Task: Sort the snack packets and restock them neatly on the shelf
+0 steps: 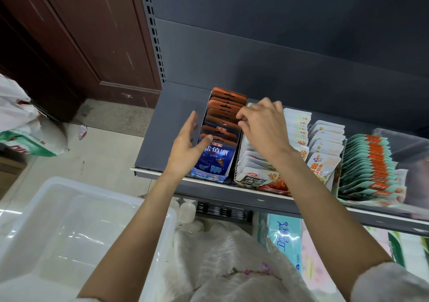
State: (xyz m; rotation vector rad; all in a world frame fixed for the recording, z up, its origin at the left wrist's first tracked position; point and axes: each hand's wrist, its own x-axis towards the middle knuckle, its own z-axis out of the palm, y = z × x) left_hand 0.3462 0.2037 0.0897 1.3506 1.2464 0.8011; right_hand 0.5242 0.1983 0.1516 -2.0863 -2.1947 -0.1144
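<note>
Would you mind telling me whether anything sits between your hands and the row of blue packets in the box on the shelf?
Nothing visible does. The left hand already touches the box of blue packets on its left side, thumb on a front packet, and the right hand reaches the packet tops from the right.

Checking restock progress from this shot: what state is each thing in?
Blue-and-orange snack packets: upright in one row, in an open display box.
White snack packets: upright, rows beside it.
Teal-and-orange packets: upright, leaning row.
Grey metal shelf: bare at left end.
Clear plastic bin: looks empty.
Left hand: open, touching the box.
Right hand: pinching a packet top.
</note>
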